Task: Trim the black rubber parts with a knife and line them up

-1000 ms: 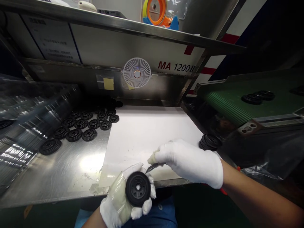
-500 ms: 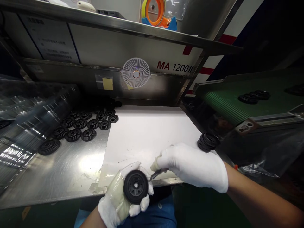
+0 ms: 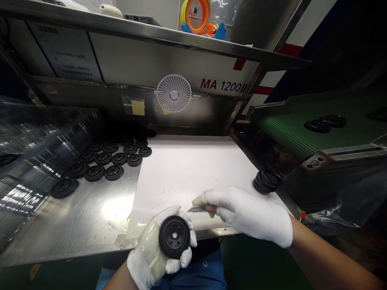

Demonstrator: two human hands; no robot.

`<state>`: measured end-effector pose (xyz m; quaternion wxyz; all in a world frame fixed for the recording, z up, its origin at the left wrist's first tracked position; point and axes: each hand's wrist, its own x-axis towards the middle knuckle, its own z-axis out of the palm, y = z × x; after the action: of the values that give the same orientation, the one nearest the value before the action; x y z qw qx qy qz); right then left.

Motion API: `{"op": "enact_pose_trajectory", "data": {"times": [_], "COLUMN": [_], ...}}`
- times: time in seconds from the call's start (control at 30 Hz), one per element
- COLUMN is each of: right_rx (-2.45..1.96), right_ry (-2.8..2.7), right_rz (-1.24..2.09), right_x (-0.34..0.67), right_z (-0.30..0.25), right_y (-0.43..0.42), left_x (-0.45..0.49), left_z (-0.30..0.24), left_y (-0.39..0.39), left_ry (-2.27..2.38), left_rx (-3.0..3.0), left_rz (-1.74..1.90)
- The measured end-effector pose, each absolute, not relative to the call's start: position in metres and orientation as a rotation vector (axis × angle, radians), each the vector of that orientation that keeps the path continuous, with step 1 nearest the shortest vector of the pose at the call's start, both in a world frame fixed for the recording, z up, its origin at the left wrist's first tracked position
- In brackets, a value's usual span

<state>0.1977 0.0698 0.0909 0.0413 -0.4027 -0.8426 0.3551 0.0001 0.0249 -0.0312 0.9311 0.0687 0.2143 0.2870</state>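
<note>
A round black plastic wheel (image 3: pixel 174 237) with a small centre hole rests in my left hand (image 3: pixel 151 241), its gloved fingers curled round the rim. My right hand (image 3: pixel 242 209), in a white glove, pinches a small knife (image 3: pixel 198 209) with a pointed metal blade. The blade points left, just above and to the right of the wheel, apart from it. Both hands are over the front edge of a white sheet (image 3: pixel 187 169). Glove fingertips hide most of the knife's handle.
Stacked black wheels (image 3: pixel 103 158) stand on the metal table at left, beside clear plastic (image 3: pixel 54 149). Another stack (image 3: pixel 266 181) sits at the sheet's right edge. A green conveyor (image 3: pixel 290 125) carries more wheels. A small fan (image 3: pixel 173 93) hangs under a shelf (image 3: pixel 145 30) holding a tape dispenser (image 3: pixel 217 31).
My right hand has drawn the knife up and away from the wheel's rim, and the blade now lies more level. My left hand keeps hold of the wheel, almost unmoved.
</note>
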Motion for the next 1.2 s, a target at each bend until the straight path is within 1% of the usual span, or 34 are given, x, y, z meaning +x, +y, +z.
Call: {"op": "enact_pose_trajectory", "data": {"times": [0.1,0.17,0.27,0.37,0.47,0.6,0.67,0.8,0.87,1.0,1.07,1.13,1.2], "right_rx": [-1.451,-1.555,-1.527,-1.471,-1.518,-1.765,-1.76,-1.563,-1.535,-1.483,-1.395,-1.292,-1.245], "right_ry": [-2.342,-2.208,-1.989,-1.835,-1.761,-1.72,-1.729,-1.675,-1.535,-1.17,-1.036,-0.979,-1.042], "right_rz": [1.064,1.187,1.463,1.543,1.368,0.843,0.77,0.965,1.055,1.094,1.169,1.291,1.34], "right_x": [0.198,0.194,0.183,0.178,0.185,0.209,0.219,0.227,0.226,0.222,0.221,0.22,0.219], "right_z": [0.079,0.066,0.044,0.03,0.02,0.005,-0.003,-0.009,-0.007,0.0,0.004,0.008,0.012], "right_y": [0.064,0.057,0.046,0.04,0.042,0.051,0.052,0.049,0.047,0.044,0.043,0.041,0.037], "left_x": [0.0,0.0,0.002,0.004,0.003,-0.003,-0.009,-0.019,-0.019,-0.013,-0.011,-0.012,-0.016], "left_z": [-0.028,-0.025,-0.022,-0.023,-0.024,-0.02,-0.017,-0.012,-0.014,-0.02,-0.021,-0.019,-0.015], "left_y": [0.027,0.028,0.029,0.029,0.029,0.031,0.033,0.035,0.036,0.035,0.035,0.034,0.033], "left_ry": [0.458,0.488,0.525,0.56,0.55,0.543,0.507,0.393,0.385,0.45,0.45,0.413,0.347], "left_rx": [0.137,0.145,0.169,0.2,0.243,0.201,0.126,0.073,0.091,0.117,0.102,0.071,0.046], "left_rz": [0.579,0.581,0.591,0.623,0.691,0.731,0.73,0.775,0.782,0.824,0.813,0.794,0.785]}}
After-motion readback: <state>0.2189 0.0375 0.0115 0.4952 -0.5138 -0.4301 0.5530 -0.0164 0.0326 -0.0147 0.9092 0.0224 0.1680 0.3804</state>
